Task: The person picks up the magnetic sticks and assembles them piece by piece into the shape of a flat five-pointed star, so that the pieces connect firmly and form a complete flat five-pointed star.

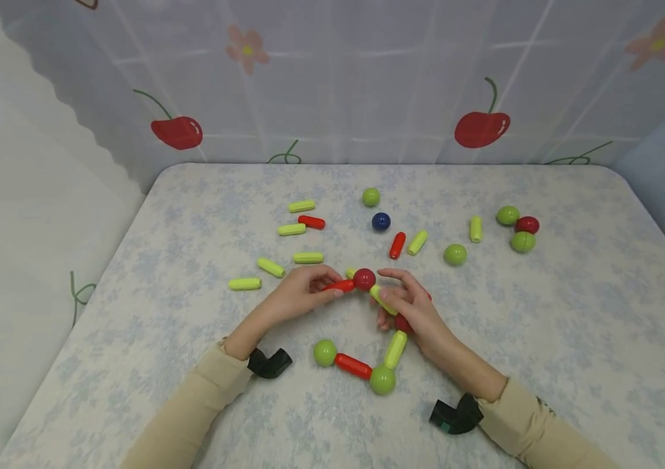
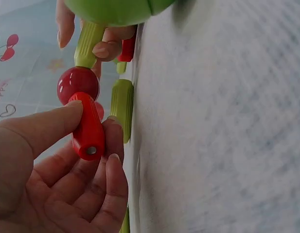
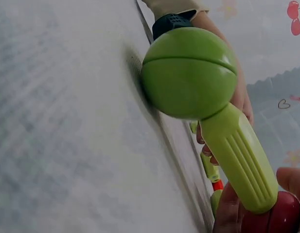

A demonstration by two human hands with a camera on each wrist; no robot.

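Note:
Between thumb and fingertips my left hand (image 1: 297,290) pinches a red magnetic rod (image 1: 340,285); a metal dot shows in its free end in the left wrist view. The rod's other end meets a dark red ball (image 1: 364,279). My right hand (image 1: 426,319) grips a yellow-green rod (image 1: 380,298) running from that ball to a second red ball (image 1: 402,324), partly hidden by the fingers. From there the chain continues through another yellow-green rod (image 1: 395,350), a green ball (image 1: 382,380), a red rod (image 1: 353,366) and an end green ball (image 1: 324,352).
Several loose yellow-green rods (image 1: 307,258) and a red rod (image 1: 311,222) lie beyond my left hand. Farther back are a blue ball (image 1: 382,221) and a green ball (image 1: 370,197). Two green balls and a red ball (image 1: 527,225) cluster at the right. A patterned curtain (image 1: 332,78) hangs behind the table.

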